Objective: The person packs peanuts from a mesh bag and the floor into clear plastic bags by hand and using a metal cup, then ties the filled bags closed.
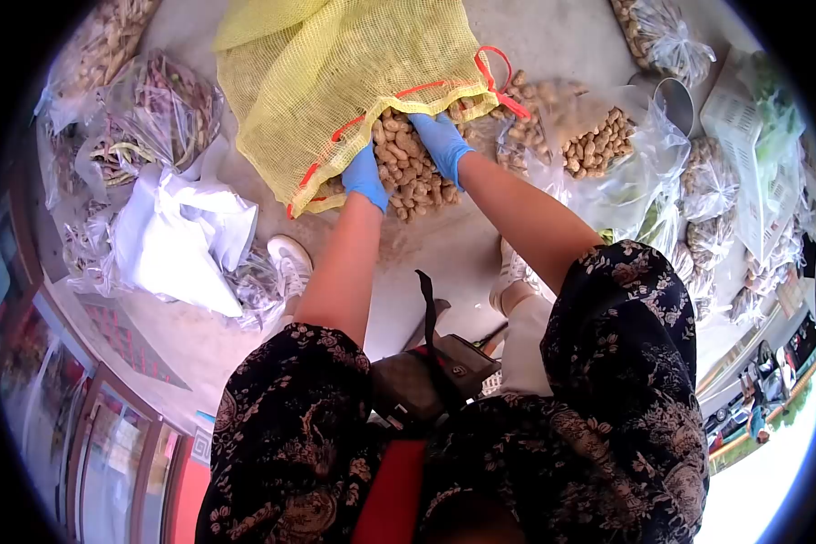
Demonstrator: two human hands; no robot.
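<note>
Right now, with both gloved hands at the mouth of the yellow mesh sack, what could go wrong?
1. The yellow mesh sack lies open on its side, and the heap of peanuts in the shell already reaches past its red-edged mouth onto the grey floor; more could roll out.
2. The left hand and right hand grip the mouth edge only, so lifting there might dump the load.
3. Clear plastic bags of peanuts sit close by; spilled nuts could mix among them.

My gloves are bright blue, the left hand (pixel 365 178) at eleven o'clock and the right hand (pixel 442 142) at twelve. The mesh sack (pixel 335 82) is yellow with red drawstring (pixel 494 72) trim, the peanuts (pixel 410 172) tan. My sleeves (pixel 626 363) are black with pale floral print.
</note>
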